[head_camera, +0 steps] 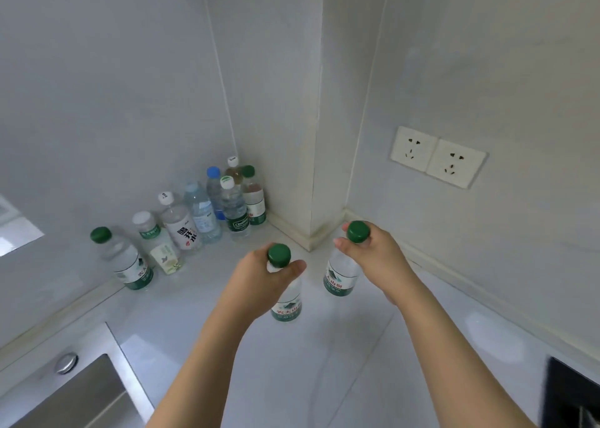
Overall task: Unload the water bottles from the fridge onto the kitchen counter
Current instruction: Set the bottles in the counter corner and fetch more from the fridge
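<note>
Fingers (293, 267) of the left hand (256, 275) clamp 1 bottle neck (285, 301), the right hand (373, 252) another (341, 275); set both down upright, right of the bottle cluster (201, 213), then release.

Necks of two green-capped bottles (286, 301) (341, 273) wrapped out of sight by the left hand (259, 276) and right hand (373, 255). Unclear whether either base touches the counter (324, 362). Sink (81, 392) cut off at the lower left edge, a black item (571, 395) at the lower right. Rear bottles in the corner row (227, 197) partly screened by those in front; small label print unreadable.
</note>
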The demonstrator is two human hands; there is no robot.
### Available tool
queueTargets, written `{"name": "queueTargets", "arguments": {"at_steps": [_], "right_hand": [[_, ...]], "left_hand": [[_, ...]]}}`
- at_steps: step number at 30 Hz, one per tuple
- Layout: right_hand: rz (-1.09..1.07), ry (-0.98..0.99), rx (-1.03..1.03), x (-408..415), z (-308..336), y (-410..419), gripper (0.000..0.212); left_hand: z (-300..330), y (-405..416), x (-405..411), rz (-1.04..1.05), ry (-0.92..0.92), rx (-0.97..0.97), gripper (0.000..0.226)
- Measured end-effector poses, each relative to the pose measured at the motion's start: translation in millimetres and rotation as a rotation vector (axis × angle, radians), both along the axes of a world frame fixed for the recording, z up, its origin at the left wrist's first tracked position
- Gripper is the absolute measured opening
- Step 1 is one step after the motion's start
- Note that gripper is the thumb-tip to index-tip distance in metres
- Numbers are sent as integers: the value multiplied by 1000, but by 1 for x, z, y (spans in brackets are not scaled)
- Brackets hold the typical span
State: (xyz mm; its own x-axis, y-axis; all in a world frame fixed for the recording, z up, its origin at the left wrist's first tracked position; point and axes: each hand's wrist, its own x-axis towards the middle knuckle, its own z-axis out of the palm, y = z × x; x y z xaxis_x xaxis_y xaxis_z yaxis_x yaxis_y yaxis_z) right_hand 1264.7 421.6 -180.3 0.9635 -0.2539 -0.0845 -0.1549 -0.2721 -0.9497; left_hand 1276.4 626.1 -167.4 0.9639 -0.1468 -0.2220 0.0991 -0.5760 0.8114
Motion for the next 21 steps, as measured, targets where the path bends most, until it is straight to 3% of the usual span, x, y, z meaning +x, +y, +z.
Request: {"name": "queueTargets", "arguments": {"at_steps": [6, 10, 14, 17, 21], "right_hand": [[138, 53, -77, 81, -16, 65, 27], [282, 90, -159, 136, -29, 111, 13], [417, 100, -250, 182, -45, 150, 11], [503, 129, -346, 210, -59, 170, 24], [564, 152, -443, 236, -72, 188, 17]], "left_hand": [[-17, 63, 54, 109, 1, -23, 27], [-30, 99, 86, 182, -10, -14, 21], [-51, 130, 112, 256, -36, 31, 29], [-65, 147, 127, 295, -31, 53, 30], [-82, 158, 144, 326, -42, 52, 31]]}}
